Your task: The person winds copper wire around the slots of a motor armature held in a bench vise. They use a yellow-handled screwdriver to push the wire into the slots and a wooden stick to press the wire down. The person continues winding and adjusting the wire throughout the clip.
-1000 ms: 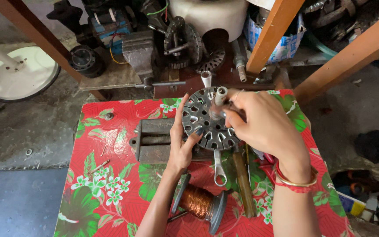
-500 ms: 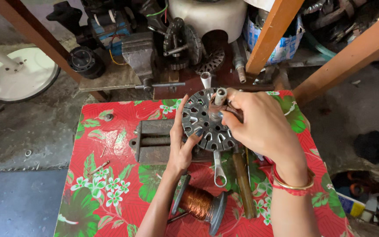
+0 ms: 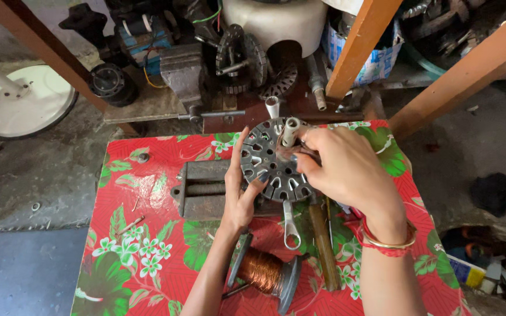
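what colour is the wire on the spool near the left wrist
Coppery orange-brown, wound on the spool lying beside the left hand's forearm; clearest in the head view.

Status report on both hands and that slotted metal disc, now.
Left hand steadies the slotted metal disc from its left edge. Right hand pinches at the disc's centre by the white tube. Vise, spanner, copper wire spool below, apart.

One slotted metal stator disc (image 3: 270,167) is held between two hands. One copper wire spool (image 3: 263,272), one spanner (image 3: 290,225) and one vise (image 3: 203,188) lie on the worktop (image 3: 147,257).
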{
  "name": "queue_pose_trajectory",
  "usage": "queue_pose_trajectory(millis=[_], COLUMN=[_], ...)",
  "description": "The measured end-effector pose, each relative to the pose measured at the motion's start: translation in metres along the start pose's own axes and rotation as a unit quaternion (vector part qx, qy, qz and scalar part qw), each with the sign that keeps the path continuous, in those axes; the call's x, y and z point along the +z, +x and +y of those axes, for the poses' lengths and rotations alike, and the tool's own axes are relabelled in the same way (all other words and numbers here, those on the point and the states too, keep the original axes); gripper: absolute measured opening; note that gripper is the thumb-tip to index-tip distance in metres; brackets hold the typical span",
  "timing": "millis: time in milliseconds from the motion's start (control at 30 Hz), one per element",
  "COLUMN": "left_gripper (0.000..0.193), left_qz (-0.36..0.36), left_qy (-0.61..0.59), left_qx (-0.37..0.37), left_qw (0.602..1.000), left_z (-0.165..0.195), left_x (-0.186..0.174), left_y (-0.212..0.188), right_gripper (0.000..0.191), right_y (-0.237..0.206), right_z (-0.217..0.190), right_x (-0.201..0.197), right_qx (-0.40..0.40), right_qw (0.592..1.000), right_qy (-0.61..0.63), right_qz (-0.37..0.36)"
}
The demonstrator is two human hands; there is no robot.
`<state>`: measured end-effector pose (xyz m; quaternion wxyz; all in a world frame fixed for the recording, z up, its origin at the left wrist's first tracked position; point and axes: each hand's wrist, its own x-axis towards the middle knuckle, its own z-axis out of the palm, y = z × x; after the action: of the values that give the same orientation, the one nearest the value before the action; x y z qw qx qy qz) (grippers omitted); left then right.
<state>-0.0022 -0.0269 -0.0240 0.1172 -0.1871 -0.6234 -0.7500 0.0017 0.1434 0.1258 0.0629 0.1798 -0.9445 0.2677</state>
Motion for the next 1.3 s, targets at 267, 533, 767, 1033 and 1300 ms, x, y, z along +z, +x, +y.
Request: queue_pose_trajectory(millis=[267, 533, 767, 1033, 1300], left_gripper=[0.094, 0.096, 0.095, 0.095, 0.095], left_qz=[0.004, 0.007, 0.009, 0.007, 0.006], left_qy=[0.009, -0.009, 0.002, -0.010, 0.006], left_qx=[0.003, -0.012, -0.013, -0.020, -0.005], left_qw=[1.000, 1.000, 1.000, 1.000, 1.000], left_z=[-0.0002, 0.0001, 0.0012, 0.0012, 0.0017], left_x=[-0.0003, -0.0001, 0.0007, 0.0002, -0.0001], left_y=[-0.0007, -0.0011, -0.0015, -0.0015, -0.0021], right_gripper=[0.027, 0.025, 0.012, 0.020, 0.015], right_y=[-0.0026, -0.0035, -0.0018, -0.0016, -0.0009], right_z=[-0.0036, -0.0021, -0.0011, 0.0010, 0.0047], right_x=[-0.0027, -0.0020, -0.0010, 0.0004, 0.0011], right_qx=[0.035, 0.033, -0.017, -0.032, -0.002], right_qw=[0.997, 0.986, 0.999, 0.998, 1.000], right_qy=[0.071, 0.161, 0.028, -0.060, 0.015], right_qz=[-0.002, 0.028, 0.028, 0.013, -0.007])
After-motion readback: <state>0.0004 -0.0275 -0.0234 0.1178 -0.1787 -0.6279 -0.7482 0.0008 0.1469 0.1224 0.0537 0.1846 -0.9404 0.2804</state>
